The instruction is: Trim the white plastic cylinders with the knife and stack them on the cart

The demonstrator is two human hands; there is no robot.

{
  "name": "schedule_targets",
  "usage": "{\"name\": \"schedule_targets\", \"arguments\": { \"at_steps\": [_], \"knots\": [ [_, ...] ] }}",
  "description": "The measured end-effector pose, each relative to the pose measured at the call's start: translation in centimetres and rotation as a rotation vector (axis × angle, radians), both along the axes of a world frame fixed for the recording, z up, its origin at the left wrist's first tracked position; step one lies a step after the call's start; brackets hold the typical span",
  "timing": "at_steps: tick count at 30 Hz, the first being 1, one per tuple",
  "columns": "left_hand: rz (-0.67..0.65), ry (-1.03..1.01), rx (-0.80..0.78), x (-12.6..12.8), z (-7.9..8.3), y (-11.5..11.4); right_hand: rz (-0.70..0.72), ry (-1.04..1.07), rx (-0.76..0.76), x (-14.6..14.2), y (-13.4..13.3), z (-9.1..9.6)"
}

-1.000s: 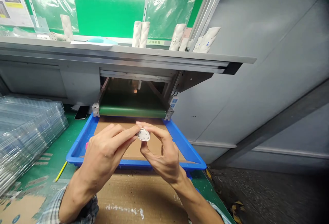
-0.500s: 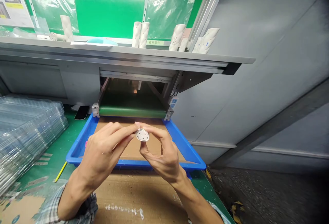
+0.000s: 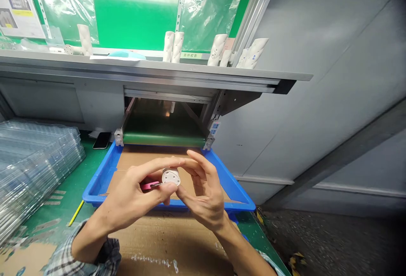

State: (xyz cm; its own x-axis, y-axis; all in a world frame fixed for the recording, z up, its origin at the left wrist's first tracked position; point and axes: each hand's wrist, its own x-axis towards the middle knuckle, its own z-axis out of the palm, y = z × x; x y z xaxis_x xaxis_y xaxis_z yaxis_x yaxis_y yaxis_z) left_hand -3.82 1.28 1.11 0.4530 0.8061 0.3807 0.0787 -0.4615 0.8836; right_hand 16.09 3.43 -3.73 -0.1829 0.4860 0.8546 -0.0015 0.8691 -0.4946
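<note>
The left hand (image 3: pixel 133 195) was closed in a pinch on a small white round part (image 3: pixel 171 176). Its index finger lay over the top edge and its thumb pressed from below. The part's flat face, dotted with small holes, was turned towards the camera. Just left of the pinch, a pink-handled tool (image 3: pixel 148 185) showed between the same hand's thumb and fingers, its grey tip pointing at the part.

The right hand (image 3: pixel 203 195) sat immediately right of the pinch, with its fingers spread and bent around the part's far side. Whether it actually pressed on the part could not be told.

Directly beneath the pinch lay a blue tray (image 3: pixel 95 187) lined with a brown cardboard sheet (image 3: pixel 139 157). Beyond the pinch, at the tray's far edge, a green conveyor belt (image 3: pixel 163 138) ended under a grey shelf (image 3: pixel 158 71). White cylinders (image 3: pixel 173 45) stood on that shelf. Far left of the pinch a stack of clear plastic trays (image 3: pixel 31 162) rested on the green bench, with a phone (image 3: pixel 102 140) lying behind it near the belt. A yellow stick (image 3: pixel 75 212) lay below and left of the pinch. Nearer the person than the pinch, a larger cardboard piece (image 3: pixel 171 242) covered the bench between the forearms.
</note>
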Motion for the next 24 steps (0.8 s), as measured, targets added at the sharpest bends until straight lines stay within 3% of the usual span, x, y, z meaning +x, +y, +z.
{"name": "schedule_targets", "arguments": {
  "at_steps": [4, 6, 9, 11, 17, 20, 24],
  "knots": [
    [0.053, 0.012, 0.114, 0.3, -0.3, 0.1, 0.063, 0.068, -0.146, 0.0, 0.3, 0.3],
    [0.044, 0.028, 0.216, 0.5, -0.6, 0.2, 0.144, 0.157, -0.386, 0.1, 0.6, 0.8],
    [-0.006, 0.109, 0.351, 0.9, -1.0, 0.2, 0.397, 0.200, -0.785, 0.5, 0.9, 1.7],
    [0.002, 0.148, 0.410, 0.9, -1.1, 0.1, 0.497, 0.218, -0.889, 0.8, 1.0, 2.2],
    [0.459, 0.209, 0.411, 0.2, -0.6, -0.1, 0.369, 0.245, -0.686, 0.8, 0.7, 2.2],
    [0.517, 0.325, 0.410, 0.2, -0.4, 0.1, 0.215, 0.179, -0.588, 0.4, 0.6, 2.0],
    [0.502, 0.462, 0.545, 0.3, -0.5, 0.3, 0.009, 0.081, -0.367, 0.3, 0.7, 1.5]
  ]
}}
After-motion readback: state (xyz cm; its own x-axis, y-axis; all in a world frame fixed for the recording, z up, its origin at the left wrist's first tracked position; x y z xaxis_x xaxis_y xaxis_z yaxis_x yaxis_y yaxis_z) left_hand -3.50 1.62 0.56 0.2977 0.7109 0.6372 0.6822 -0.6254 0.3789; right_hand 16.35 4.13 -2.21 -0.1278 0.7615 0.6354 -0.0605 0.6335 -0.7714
